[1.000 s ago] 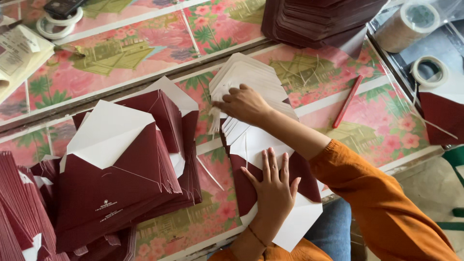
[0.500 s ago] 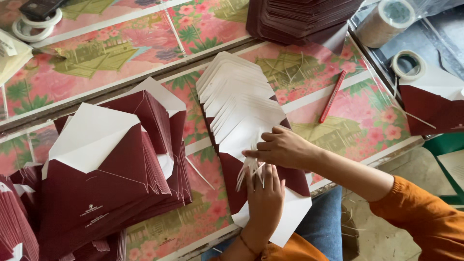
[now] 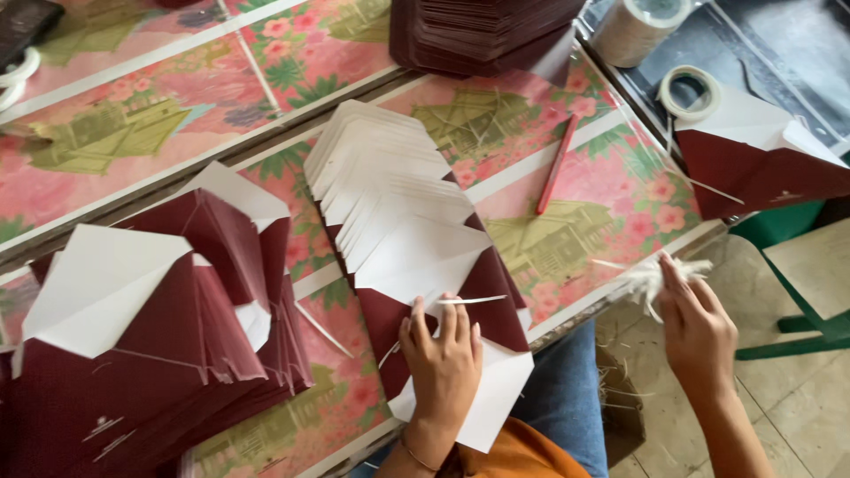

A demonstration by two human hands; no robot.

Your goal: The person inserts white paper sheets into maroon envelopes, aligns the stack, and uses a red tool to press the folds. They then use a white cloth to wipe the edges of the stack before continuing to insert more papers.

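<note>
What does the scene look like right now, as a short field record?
left hand: flat on the nearest maroon envelope of a fanned row
right hand: past the table edge, pinching a bunch of white strips
fanned envelopes: flaps open, white insides up
envelope pile: at the left
red pen: on the floral table cover
tape rolls: at the upper right

The top edge cuts off the maroon envelope stack [image 3: 482, 35].
</note>
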